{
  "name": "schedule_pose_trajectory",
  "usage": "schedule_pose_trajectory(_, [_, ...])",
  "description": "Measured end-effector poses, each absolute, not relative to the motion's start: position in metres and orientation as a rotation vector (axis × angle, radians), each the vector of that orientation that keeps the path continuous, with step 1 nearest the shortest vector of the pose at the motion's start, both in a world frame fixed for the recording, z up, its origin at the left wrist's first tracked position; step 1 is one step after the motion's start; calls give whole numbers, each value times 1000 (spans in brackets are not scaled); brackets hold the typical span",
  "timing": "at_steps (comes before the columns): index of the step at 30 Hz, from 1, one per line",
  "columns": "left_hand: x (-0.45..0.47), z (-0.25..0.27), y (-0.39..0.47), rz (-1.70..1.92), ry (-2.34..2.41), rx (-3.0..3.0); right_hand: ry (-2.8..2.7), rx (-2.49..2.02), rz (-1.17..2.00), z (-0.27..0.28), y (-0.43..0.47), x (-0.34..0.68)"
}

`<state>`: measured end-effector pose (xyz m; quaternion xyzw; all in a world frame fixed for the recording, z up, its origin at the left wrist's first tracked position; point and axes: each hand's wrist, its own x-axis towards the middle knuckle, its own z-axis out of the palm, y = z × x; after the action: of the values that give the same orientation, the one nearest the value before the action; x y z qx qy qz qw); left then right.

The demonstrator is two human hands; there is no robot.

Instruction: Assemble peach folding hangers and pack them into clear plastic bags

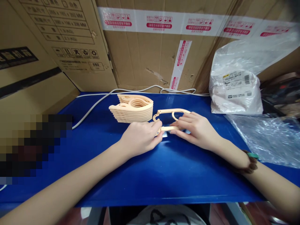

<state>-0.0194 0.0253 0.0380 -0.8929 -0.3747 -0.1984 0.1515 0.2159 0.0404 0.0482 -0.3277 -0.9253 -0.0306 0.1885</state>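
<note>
A beige plastic folding clothes hanger [172, 111] is held between my two hands above the blue table [164, 175]. My left hand [140, 137] pinches it near the hook and joint, with the fingertips closed on its near arm. My right hand [197, 129] has its fingers around the other ends of the arms, partly covering them. The hanger's small curved hook points left, and one arm lies farther back than the other. Just behind my left hand stands a neat stack of beige folded hangers [133, 114], several layers high.
Large cardboard boxes [145, 53] stand along the back and left. A white cable [93, 107] runs along the table's rear. At the right sit a white plastic parcel bag [236, 90] and a clear plastic sheet [272, 137]. A pixelated dark patch covers the left edge.
</note>
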Motion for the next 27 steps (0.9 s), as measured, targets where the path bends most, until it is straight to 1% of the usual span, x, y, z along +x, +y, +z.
schedule_pose_trajectory(7, [-20, 36, 27, -599, -1054, -2525, -2380, -970, -237, 60, 49, 231])
schedule_pose_trajectory(10, [-19, 36, 25, -644, -1021, -2515, -2376, -981, -181, 61, 54, 237])
schedule_pose_trajectory(17, [-16, 36, 21, -655, -985, -2570, -2601, -980, -20, 62, 58, 239])
schedule_pose_trajectory(21, [-16, 38, 20, -612, -880, -2768, -2692, -1011, -33, 61, 62, 244])
schedule_pose_trajectory(27, [-12, 41, 17, -482, -762, -3006, -2703, -1206, -34, 54, 73, 258])
